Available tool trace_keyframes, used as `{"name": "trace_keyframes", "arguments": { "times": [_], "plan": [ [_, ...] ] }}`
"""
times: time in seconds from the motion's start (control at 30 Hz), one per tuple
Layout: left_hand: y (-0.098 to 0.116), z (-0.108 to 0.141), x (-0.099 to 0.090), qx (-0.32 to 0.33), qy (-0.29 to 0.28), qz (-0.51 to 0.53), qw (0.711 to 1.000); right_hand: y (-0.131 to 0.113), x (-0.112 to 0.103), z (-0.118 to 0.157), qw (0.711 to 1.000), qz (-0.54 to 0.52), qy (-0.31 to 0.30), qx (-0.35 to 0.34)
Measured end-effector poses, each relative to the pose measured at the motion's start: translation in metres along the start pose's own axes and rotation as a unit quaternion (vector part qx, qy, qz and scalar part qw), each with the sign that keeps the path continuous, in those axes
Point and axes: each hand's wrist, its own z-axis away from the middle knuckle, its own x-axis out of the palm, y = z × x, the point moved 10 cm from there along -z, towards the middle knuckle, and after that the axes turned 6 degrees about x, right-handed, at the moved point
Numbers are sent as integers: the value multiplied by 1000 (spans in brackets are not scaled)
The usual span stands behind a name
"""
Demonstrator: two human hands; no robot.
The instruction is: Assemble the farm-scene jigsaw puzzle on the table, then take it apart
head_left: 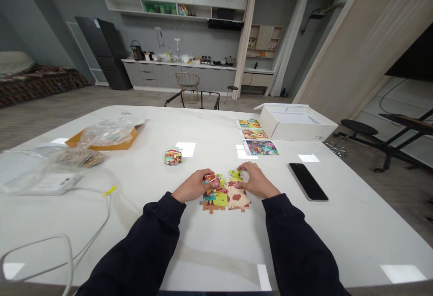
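So we've got our left hand [193, 186] pinching a red puzzle bit [210, 178] between thumb and fingers; can't tell if it's one piece or a few. Our right hand [259, 181] pinches a green piece [234, 175] at the top edge of the joined puzzle [238, 198], which lies flat on the white table [216, 251] right in front of us. Loose pile [173, 156] sits off left, phone [308, 181] off right.

You can read no words, brands or numbers here: the small marks along the edge of the picture sheet [254, 134], on the white box [301, 131] and on the fridge sticker [97, 23] are too tiny for you to make out.
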Motion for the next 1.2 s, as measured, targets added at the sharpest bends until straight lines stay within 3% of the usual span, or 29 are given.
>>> {"name": "trace_keyframes", "arguments": {
  "times": [0.2,0.4,0.63,0.73,0.87,1.0,1.2],
  "plan": [
    [4,0,-1,8,1,-8,1000,5,-3,-2,990,-136,8,40],
    [13,-2,3,11,7,87,996,7,-7,-8,947,-307,53,80],
    [11,-7,-3,35,79,138,987,-26,15,-7,920,-386,-17,70],
    [13,-7,-12,54,111,129,984,-29,8,-2,940,-335,-37,53],
    [12,-5,-13,35,103,110,988,-17,-9,8,993,-102,-53,20],
    [7,-4,11,2,3,133,991,-9,-9,15,997,-6,-79,7],
    [0,-3,20,-9,-18,120,993,-8,5,14,993,9,-110,42]
  ]
}}
